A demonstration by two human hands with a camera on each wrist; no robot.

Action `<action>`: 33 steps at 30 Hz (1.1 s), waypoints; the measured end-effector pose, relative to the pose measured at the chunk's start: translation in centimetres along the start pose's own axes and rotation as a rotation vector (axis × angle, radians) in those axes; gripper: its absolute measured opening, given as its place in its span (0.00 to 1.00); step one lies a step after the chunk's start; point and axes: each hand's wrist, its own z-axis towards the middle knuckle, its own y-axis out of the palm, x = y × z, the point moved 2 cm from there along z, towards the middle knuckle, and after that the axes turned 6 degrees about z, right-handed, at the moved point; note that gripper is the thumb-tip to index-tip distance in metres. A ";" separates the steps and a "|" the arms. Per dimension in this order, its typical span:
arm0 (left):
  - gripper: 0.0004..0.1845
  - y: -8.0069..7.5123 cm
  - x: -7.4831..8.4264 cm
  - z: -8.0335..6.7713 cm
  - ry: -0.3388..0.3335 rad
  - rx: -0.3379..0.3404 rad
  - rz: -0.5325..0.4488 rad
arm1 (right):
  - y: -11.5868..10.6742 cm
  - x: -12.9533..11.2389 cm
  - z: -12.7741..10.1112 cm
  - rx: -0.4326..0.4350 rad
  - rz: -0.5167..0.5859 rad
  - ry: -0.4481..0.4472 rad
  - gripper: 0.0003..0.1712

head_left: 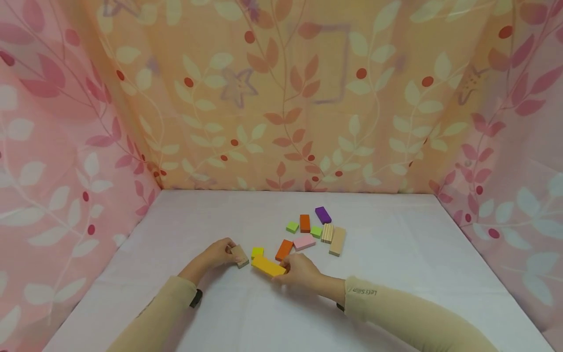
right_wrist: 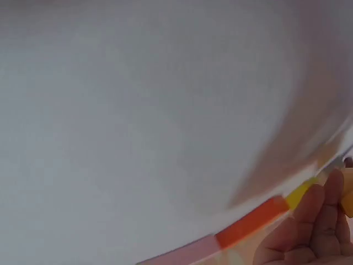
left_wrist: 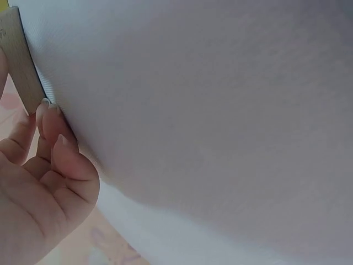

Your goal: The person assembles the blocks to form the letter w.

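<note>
Lying across the white table (head_left: 396, 254), the two sleeved arms are meeting near its middle, with the loose blocks (head_left: 316, 230) sitting just behind the right hand (head_left: 301, 271). That hand's fingers are curling around one end of the yellow block (head_left: 267, 266), which is resting flat on the table. Left of the yellow block, the left hand (head_left: 217, 254) is pinching a plain wooden block (head_left: 240, 255) that is touching the table.
</note>
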 end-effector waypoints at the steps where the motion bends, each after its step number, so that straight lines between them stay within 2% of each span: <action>1: 0.21 0.0 0.0 0.0 -0.001 0.001 0.007 | 0.3 -0.1 -0.2 -0.017 -0.018 0.004 0.16; 6: 0.22 0.0 -0.3 0.0 -0.015 -0.005 0.030 | 1.9 -0.9 -0.4 -0.082 -0.216 0.022 0.18; 9: 0.23 0.1 -0.4 0.0 -0.006 0.001 0.038 | 2.0 -1.8 -0.3 -0.156 -0.374 -0.020 0.22; 12: 0.26 0.2 -0.4 -0.1 0.007 0.022 0.065 | 1.4 -2.1 0.1 -0.309 -0.419 -0.094 0.25; 14: 0.26 0.3 -0.4 -0.2 0.013 0.039 0.079 | 1.0 -1.7 0.6 -0.412 -0.418 -0.153 0.30; 17: 0.25 0.3 -0.3 -0.4 0.024 0.066 0.100 | 0.5 -1.1 1.4 -0.507 -0.429 -0.247 0.30; 21: 0.22 0.2 -0.1 -0.3 0.030 0.079 0.109 | 0.8 -1.0 2.0 -0.519 -0.520 -0.341 0.30; 24: 0.20 0.1 0.1 0.0 0.023 0.069 0.123 | 1.6 -1.5 2.1 -0.487 -0.607 -0.359 0.30; 27: 0.20 0.1 0.0 0.2 0.001 0.059 0.138 | 2.4 -2.2 2.2 -0.442 -0.650 -0.342 0.31; 33: 0.20 0.1 0.0 0.7 -0.009 0.045 0.146 | 3.3 -2.8 2.4 -0.373 -0.661 -0.261 0.32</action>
